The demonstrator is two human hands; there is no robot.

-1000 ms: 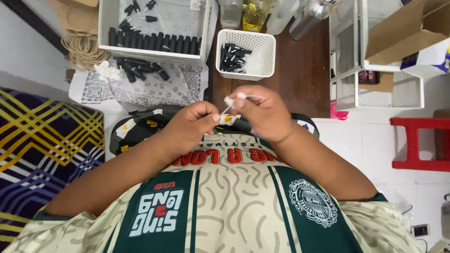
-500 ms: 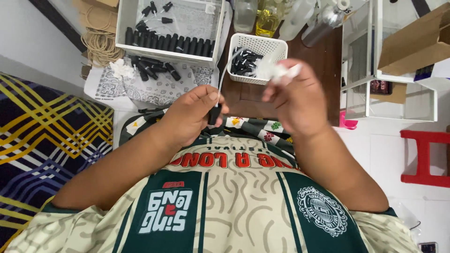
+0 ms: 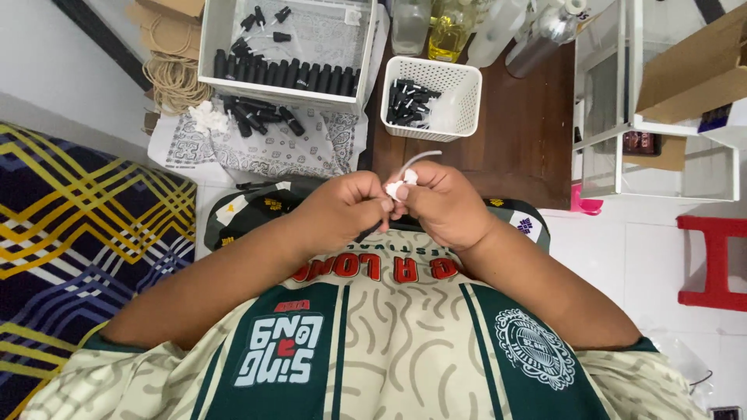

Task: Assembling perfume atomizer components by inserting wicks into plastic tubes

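We judge the fitting step is in hand: left hand (image 3: 342,210) and right hand (image 3: 443,204) pinch a small white sprayer cap (image 3: 398,187) below the white basket (image 3: 429,109), its tube still needing a bottle

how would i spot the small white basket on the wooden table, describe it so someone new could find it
Start at the dark brown wooden table at the top of the view, beyond the person's two hands. Near its left edge stands a small white basket holding little black parts. Unlike the larger white tray to its left, with its row of black tubes, it is squarish with perforated walls.
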